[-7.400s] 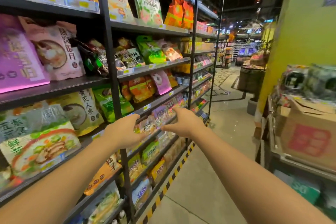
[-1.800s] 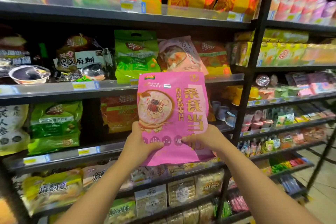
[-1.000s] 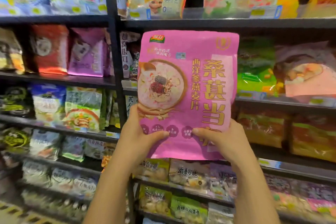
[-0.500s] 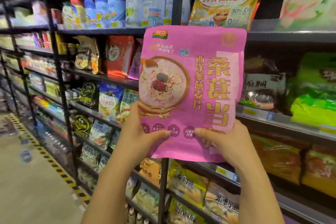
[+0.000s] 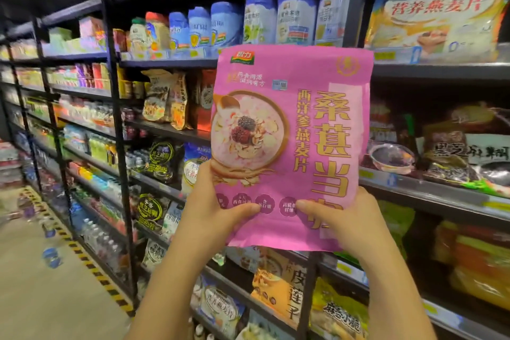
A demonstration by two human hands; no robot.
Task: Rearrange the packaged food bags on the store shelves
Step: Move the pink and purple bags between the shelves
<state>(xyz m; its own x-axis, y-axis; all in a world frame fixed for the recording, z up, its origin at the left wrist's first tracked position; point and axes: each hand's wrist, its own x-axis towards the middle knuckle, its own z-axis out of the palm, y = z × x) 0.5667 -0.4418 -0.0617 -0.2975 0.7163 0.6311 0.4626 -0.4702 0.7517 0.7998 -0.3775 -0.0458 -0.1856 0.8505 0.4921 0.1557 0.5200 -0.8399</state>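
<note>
1. Pinching the pink bag [image 5: 289, 146] by its lower edge, left hand [image 5: 212, 218] and right hand [image 5: 350, 223] have thumbs clamped across its front.
2. Since a second ago the view has swung left along the aisle; the bag stays raised, unplaced.
3. Shelves [image 5: 425, 193] behind hold packed bags; a slot likely lies leftward.
</note>
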